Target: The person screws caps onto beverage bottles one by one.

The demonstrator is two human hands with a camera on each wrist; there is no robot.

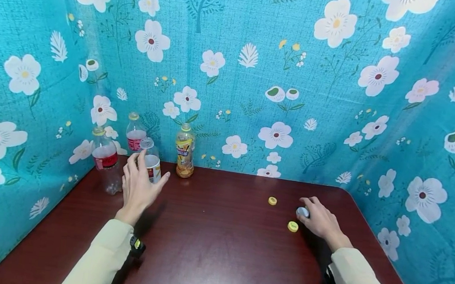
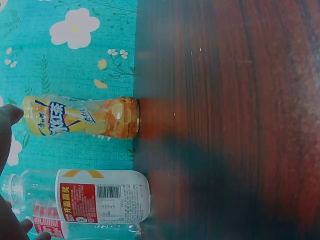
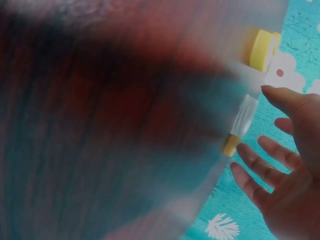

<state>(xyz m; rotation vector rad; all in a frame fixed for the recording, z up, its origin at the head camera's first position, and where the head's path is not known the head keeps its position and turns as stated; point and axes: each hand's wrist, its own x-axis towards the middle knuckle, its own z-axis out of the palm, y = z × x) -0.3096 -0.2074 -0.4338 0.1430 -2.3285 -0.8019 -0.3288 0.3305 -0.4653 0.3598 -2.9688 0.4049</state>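
1. The right wrist view is mostly blur: a red-brown smear of table (image 1: 222, 242) fills it, and only slivers of caps and part of the right hand come through sharply.
2. The left wrist view cuts off the left hand (image 1: 138, 183) at the frame edge; only fingertips show there, and the table half is smeared.
3. Four bottles stand along the table's far-left edge. Three wear yellow caps: a red-labelled bottle (image 1: 106, 162) nearest the left edge, another red-labelled one (image 1: 135, 132) behind, and an orange drink bottle (image 1: 185, 152) further right. The fourth, a white-labelled bottle (image 1: 152, 160), has an open neck.
4. The left hand is spread wide, fingers straight, holding nothing; it sits just in front of the white-labelled bottle, whether touching it or not I cannot tell.
5. Three loose caps lie towards the table's right edge: two yellow caps (image 1: 272, 201) (image 1: 293, 226) and one white cap (image 1: 303, 211).
6. The right hand (image 1: 320, 219) rests on the table with its fingertips at the white cap; fingers lie fairly straight, not curled round it.
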